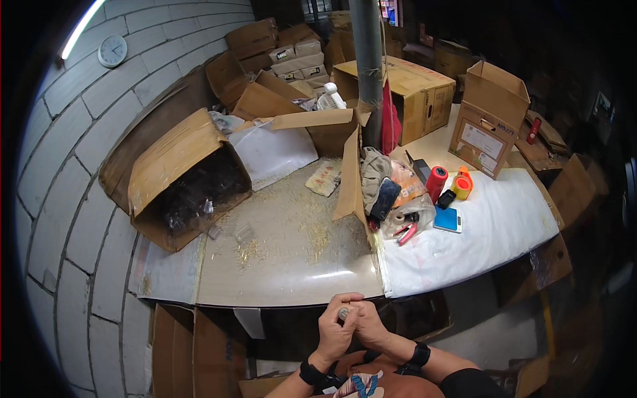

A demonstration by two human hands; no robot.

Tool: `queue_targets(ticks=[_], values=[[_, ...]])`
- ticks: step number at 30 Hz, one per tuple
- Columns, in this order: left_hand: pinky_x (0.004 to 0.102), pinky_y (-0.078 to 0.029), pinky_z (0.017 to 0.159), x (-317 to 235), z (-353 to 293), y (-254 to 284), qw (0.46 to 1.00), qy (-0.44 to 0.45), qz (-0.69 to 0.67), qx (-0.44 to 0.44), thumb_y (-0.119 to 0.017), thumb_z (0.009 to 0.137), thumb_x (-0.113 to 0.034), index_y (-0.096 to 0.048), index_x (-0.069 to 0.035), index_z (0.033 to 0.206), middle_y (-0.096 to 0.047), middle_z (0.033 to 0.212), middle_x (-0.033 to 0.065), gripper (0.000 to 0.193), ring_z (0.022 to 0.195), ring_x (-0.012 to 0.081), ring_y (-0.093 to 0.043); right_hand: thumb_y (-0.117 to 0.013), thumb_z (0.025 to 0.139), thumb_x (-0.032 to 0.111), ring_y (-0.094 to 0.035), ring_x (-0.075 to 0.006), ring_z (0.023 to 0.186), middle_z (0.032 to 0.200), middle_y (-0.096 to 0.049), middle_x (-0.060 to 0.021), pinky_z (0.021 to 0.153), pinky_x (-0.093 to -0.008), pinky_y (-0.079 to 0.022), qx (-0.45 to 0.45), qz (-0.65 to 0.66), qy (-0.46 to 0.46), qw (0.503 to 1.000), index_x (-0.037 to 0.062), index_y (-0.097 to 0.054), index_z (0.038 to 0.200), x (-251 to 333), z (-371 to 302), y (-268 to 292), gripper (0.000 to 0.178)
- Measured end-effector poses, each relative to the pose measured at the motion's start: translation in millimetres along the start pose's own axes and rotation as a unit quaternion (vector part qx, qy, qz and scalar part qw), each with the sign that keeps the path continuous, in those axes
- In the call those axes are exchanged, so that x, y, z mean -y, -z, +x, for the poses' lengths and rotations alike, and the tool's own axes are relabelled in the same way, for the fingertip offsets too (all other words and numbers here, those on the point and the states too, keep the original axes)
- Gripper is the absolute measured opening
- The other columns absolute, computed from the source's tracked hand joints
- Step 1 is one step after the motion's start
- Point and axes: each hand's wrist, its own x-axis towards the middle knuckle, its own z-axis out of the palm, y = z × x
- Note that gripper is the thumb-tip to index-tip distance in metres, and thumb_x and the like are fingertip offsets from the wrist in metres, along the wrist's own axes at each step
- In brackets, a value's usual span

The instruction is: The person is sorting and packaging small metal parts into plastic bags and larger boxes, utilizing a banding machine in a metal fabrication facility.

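My left hand (335, 336) and my right hand (369, 324) are clasped together just in front of the table's near edge. Their fingers are closed around each other, so whatever may lie between the palms is hidden. A small round grey thing (343, 313), perhaps a ring, shows at the left hand's fingers. Both wrists wear dark bands. Ahead of the hands, the grey-brown tabletop (279, 277) carries scattered small gold-coloured pieces (317, 242). A clear plastic piece (243, 233) lies near an open carton (176, 156) tipped on its side, with dark and clear pieces inside.
On the white sheet (474, 249) at right lie a blue-faced scale (448, 219), a red roll (436, 182), an orange tape dispenser (462, 184), a dark phone (385, 199) and a red-handled cutter (407, 233). A grey post (368, 73) rises behind. Cartons (428, 96) crowd the back.
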Motion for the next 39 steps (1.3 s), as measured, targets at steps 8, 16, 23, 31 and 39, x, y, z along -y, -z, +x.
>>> queue_targets(ticks=[8,16,23,31,39], values=[[0.0389,-0.026,0.106,21,-8,11,0.989,-0.027,0.144,0.005,-0.06,0.087,-0.013,-0.049,-0.001,0.126,-0.049,0.13,0.0155,0.043,0.127,0.0309,-0.039,-0.047,0.087,0.06,-0.013,-0.0316,0.141,0.155,-0.008,-0.0108,0.106,-0.0608,-0.023,0.11,0.05,-0.035,0.992,0.0146,-0.012,0.148,-83,39,25,0.084],[0.0523,-0.014,0.108,19,-20,73,0.952,-0.069,0.297,0.011,-0.052,0.09,-0.027,-0.043,0.005,0.13,-0.039,0.141,0.0184,0.052,0.132,0.0354,-0.033,-0.057,0.083,0.056,-0.049,-0.0294,0.12,0.141,-0.042,-0.013,0.103,-0.0494,-0.035,0.159,0.381,-0.072,0.908,0.0025,-0.036,0.138,-48,66,-75,0.079],[0.0539,-0.014,0.108,28,-44,101,0.93,-0.048,0.364,-0.009,-0.055,0.089,-0.024,-0.037,0.004,0.137,-0.044,0.137,0.0175,0.058,0.128,0.0325,-0.04,-0.051,0.082,0.061,-0.033,-0.0304,0.133,0.15,-0.023,-0.0065,0.099,-0.0546,-0.039,0.21,0.397,-0.093,0.889,0.0101,-0.022,0.144,-132,76,-82,0.086],[0.033,-0.039,0.099,48,-89,123,0.983,0.041,0.165,0.073,-0.055,0.092,-0.016,-0.053,0.005,0.122,-0.049,0.131,0.0207,0.037,0.122,0.0274,-0.049,-0.054,0.094,0.03,-0.064,-0.0208,0.082,0.101,-0.064,-0.0134,0.072,-0.033,-0.054,-0.033,0.15,-0.227,0.962,0.0009,-0.052,0.12,-119,88,-42,0.04],[0.0231,-0.044,0.047,67,-146,254,0.929,0.307,0.102,-0.182,-0.057,0.09,-0.019,-0.068,0.002,0.083,-0.061,0.056,0.0057,0.025,0.045,0.0078,-0.054,-0.042,0.067,-0.001,-0.055,-0.017,0.059,0.06,-0.055,-0.0075,0.056,-0.0294,-0.044,0.066,-0.447,-0.014,0.892,0.001,-0.057,0.068,-147,78,-16,0.015]])
